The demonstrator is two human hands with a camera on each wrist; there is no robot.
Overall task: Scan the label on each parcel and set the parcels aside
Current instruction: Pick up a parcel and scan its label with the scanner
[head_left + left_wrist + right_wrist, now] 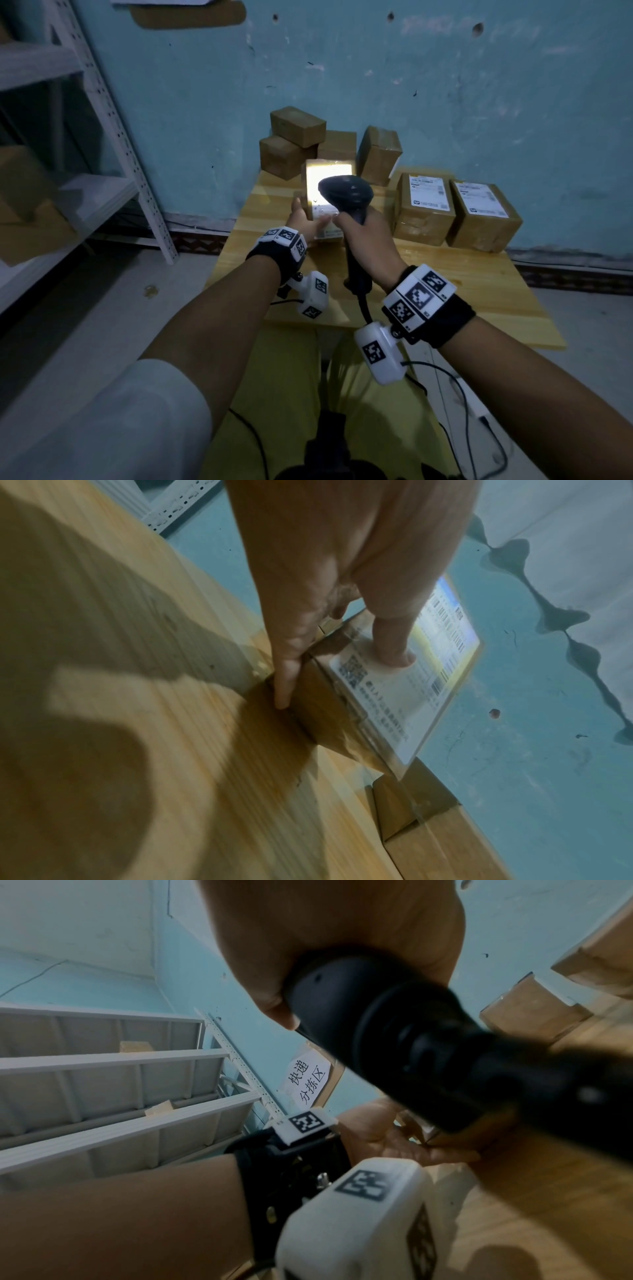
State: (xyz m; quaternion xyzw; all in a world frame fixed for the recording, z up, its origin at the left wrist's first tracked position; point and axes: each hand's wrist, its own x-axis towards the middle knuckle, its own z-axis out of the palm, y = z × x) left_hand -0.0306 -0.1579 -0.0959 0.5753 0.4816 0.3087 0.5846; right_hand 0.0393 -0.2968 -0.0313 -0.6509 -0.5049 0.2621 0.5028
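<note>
- Now the right hand (pixel 363 236), in the centre of the head view, was wrapped around the handle of the black scanner (pixel 346 197), whose head stood over the lit label.
- The parcel (pixel 329 707) lay on the wooden table (pixel 445 281), just left of the scanner; its label (pixel 411 674) glowed bright.
- The left hand (pixel 303 222) held this parcel, thumb on the label, fingers (pixel 284 680) along the side.
- Two labelled boxes (pixel 455 212) stood at centre right, plain boxes (pixel 298 137) above.

Parcel sorting room, taped cardboard parcels (pixel 424 207) with shipping labels on a wooden table (pixel 479 284), slotted metal shelving (pixel 113 113), wall sign (pixel 306 1081) in Chinese characters, handheld barcode scanner (pixel 346 195)
</note>
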